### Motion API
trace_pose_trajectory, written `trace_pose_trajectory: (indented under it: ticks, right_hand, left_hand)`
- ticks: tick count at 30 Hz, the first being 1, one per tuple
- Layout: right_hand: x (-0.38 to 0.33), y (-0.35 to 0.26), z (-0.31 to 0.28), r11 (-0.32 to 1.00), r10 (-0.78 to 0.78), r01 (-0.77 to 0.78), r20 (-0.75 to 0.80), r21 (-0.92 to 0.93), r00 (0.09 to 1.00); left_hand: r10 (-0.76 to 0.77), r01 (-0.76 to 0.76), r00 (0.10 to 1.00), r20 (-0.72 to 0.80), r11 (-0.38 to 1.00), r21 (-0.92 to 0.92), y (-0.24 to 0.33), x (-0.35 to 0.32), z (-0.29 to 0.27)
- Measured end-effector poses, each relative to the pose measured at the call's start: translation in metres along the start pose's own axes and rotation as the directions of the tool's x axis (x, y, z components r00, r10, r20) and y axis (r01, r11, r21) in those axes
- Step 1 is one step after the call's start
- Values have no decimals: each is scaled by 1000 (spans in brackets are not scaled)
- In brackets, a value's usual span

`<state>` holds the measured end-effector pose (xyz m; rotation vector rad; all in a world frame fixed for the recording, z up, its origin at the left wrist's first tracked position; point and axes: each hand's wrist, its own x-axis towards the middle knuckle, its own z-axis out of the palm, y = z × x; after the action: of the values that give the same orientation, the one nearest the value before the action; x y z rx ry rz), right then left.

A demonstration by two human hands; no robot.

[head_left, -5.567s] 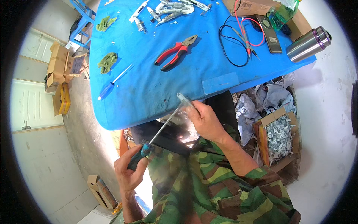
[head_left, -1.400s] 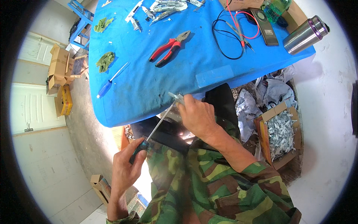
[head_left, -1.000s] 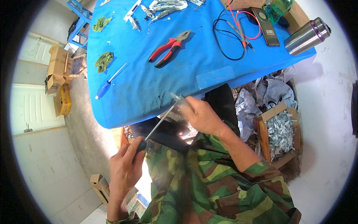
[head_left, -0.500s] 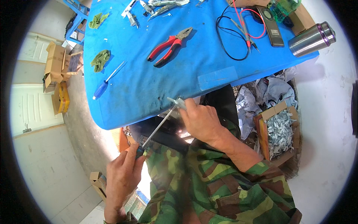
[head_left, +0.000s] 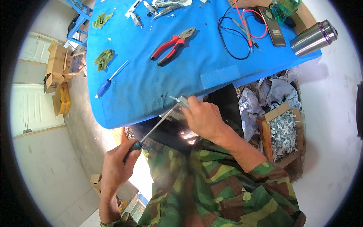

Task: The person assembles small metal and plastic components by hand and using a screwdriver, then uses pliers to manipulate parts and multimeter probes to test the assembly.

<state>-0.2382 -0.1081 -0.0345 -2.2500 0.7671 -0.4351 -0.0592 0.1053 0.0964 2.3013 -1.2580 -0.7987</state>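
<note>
Blue bench (head_left: 151, 87) top fills the upper view; pale concrete floor around it, white panelled door at left.

Nearest: left hand (head_left: 115, 168), fingers wrapped shut around the dark green-black handle of a long screwdriver (head_left: 157, 124). Steel shank runs up and right, tip at the bench's near edge.

Right hand (head_left: 204, 117) at the near edge, fingers pinched closed on a small grey metal part (head_left: 180, 100); screwdriver tip meets that part. Detail of the part too small to tell. Both sleeves camouflage green.

On the bench, mid-left: blue-handled screwdriver (head_left: 107, 81), with a green rag (head_left: 103, 59) just beside it. Centre: red-handled pliers (head_left: 172, 44), lying flat. Far right corner: black and red test leads (head_left: 242, 34) coiled next to a dark meter (head_left: 273, 31); steel flask (head_left: 313, 38) lying on its side at the right edge. Far edge: loose metal parts (head_left: 159, 6).

Floor, right of bench: open cardboard box (head_left: 281, 134) of small grey metal pieces, crumpled grey wrapping (head_left: 264, 92) behind it. Floor, left: stacked brown cardboard boxes (head_left: 56, 68), one yellow.
</note>
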Motion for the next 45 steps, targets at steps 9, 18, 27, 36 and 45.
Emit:
trace_pose_trajectory:
  ticks: [9, 18, 27, 36, 45]
  right_hand:
    - [1, 1, -2, 991, 73, -78, 49, 107, 996]
    - [4, -1, -5, 986, 101, -111, 84, 124, 991]
    - [5, -6, -9, 990, 108, -115, 95, 76, 990]
    - [5, -5, -7, 997, 71, -74, 89, 33, 994]
    - [3, -3, -2, 1000, 6, -6, 32, -25, 999]
  left_hand:
    - [29, -1, 994, -109, 968, 250, 16, -11, 1]
    - [6, 9, 998, -55, 966, 257, 26, -11, 5]
    - [52, -35, 997, -53, 959, 282, 25, -6, 5]
    - [143, -130, 990, 2, 893, 432, 27, -1, 2]
    - [-20, 15, 999, 49, 995, 102, 20, 4, 1]
